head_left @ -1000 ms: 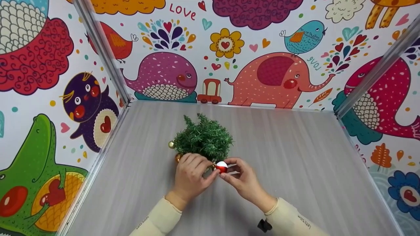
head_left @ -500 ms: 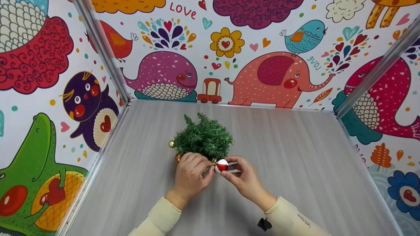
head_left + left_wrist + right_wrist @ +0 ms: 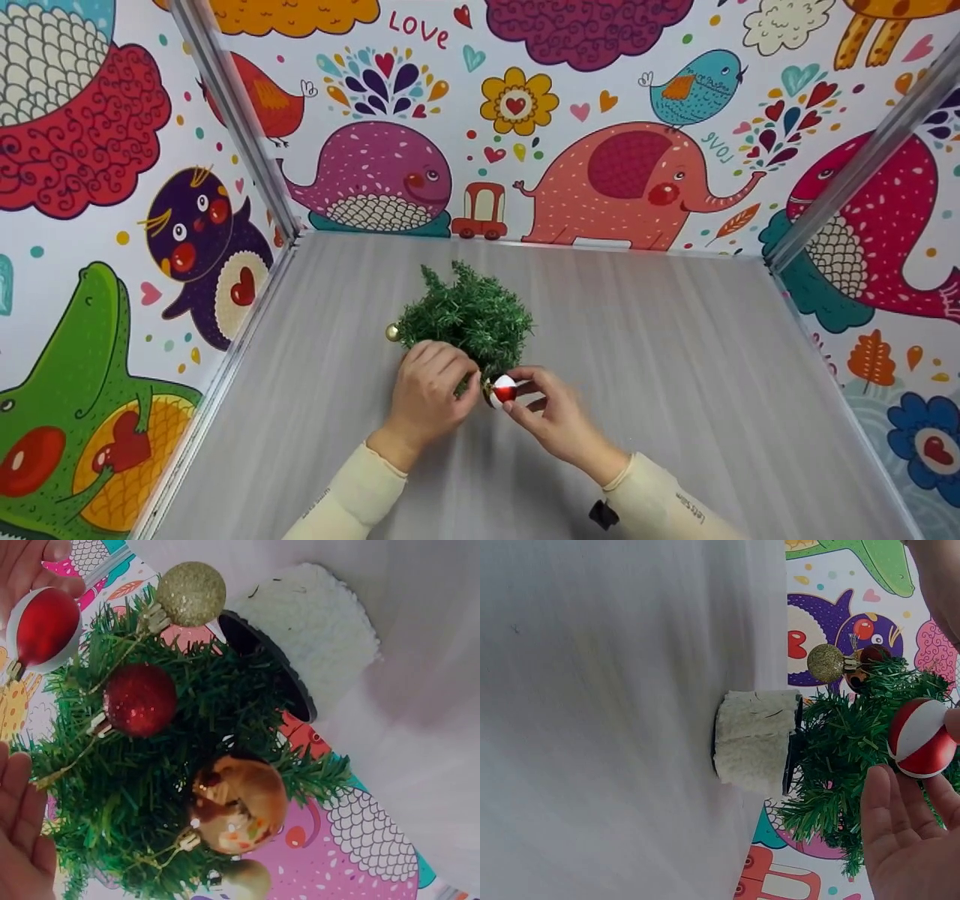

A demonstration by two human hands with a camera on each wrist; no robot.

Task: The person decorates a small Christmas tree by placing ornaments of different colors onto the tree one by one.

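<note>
A small artificial Christmas tree (image 3: 469, 311) stands on the table, its white fuzzy pot (image 3: 757, 742) showing in both wrist views. My right hand (image 3: 559, 409) pinches a red-and-white bauble (image 3: 504, 390) between thumb and fingers at the tree's near right side. Close by on the left, my left hand (image 3: 435, 390) is at the front branches, thumb and index fingertips near each other; whether they grip anything is unclear. In the left wrist view, a dark red glitter bauble (image 3: 140, 700), a shiny copper-gold bauble (image 3: 241, 804) and a gold glitter bauble (image 3: 191, 594) hang from gold strings.
Grey wood-grain tabletop (image 3: 675, 360) surrounds the tree. Walls printed with cartoon animals (image 3: 622, 180) rise at the back and both sides, with metal corner posts (image 3: 236, 120) between them. A pale gold bauble (image 3: 393, 331) hangs at the tree's left.
My left hand has drawn slightly left, away from the red-and-white bauble. The right hand still holds that bauble, which has turned and shifted a little left and nearer. The tree stays put.
</note>
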